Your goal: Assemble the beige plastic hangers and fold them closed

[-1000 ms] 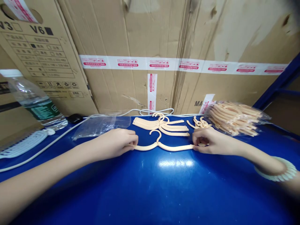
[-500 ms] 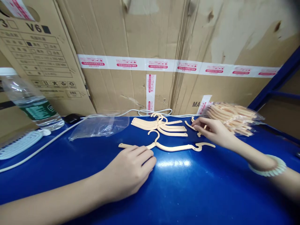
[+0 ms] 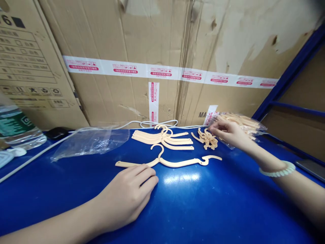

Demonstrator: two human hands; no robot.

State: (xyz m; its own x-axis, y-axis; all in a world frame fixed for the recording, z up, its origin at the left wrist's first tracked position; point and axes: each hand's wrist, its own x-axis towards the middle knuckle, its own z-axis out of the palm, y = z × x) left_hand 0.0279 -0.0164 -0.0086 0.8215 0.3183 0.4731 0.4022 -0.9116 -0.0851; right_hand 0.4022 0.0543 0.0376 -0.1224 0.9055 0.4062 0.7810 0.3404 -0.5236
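Note:
A cream plastic folding clothes hanger (image 3: 177, 164) lies spread on the blue table, its hook pointing away from me. My left hand (image 3: 132, 189) is closed over its left arm; the fingertips are partly hidden. A loose-looking curved end piece (image 3: 212, 158) meets the hanger's right tip. Farther back is a stack of similar hangers (image 3: 148, 137). Just right of the stack is a small heap of cream hooked pieces (image 3: 208, 139). My right hand (image 3: 228, 134) is at the heap's right side, thumb and fingers pinched together; whatever they hold is hidden.
Behind my right hand lies a clear bag of cream pieces (image 3: 243, 120). An empty clear bag (image 3: 93, 142) lies at left, near a water bottle (image 3: 17, 125) and a white cable (image 3: 61, 139). Cardboard (image 3: 122, 95) walls the back. A dark flat object (image 3: 311, 171) sits at right.
The view has swung to the right. My right hand has drawn off the small heap toward its right side, uncovering more pieces. My left hand stays on the hanger.

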